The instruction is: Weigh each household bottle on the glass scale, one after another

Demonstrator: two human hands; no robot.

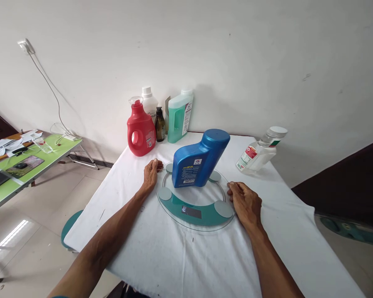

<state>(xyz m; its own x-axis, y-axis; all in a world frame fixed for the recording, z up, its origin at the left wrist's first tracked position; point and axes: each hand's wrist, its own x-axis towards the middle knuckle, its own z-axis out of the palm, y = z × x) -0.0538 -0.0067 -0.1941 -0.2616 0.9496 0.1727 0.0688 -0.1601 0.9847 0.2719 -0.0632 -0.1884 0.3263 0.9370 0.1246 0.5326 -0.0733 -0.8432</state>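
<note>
A round glass bathroom scale (177,207) lies on the white cloth, with a green band, grey discs and a lit display (191,212) whose digits are too small to read. On its glass a blue plastic bottle (194,161) stands upright, its printed label facing me. My left hand (151,174) is closed at the scale's left rim, fingers together; their tips are partly hidden. At the right rim, my right hand (246,203) has its fingers curled and pinched on the glass edge. Neither hand touches the blue bottle.
Behind stand a red jug (141,130), a white bottle (149,101), a dark pump bottle (160,124) and a green bottle (178,118). A clear jar (257,153) stands right. A green table (54,149) with papers is left; a stool (71,227) sits below.
</note>
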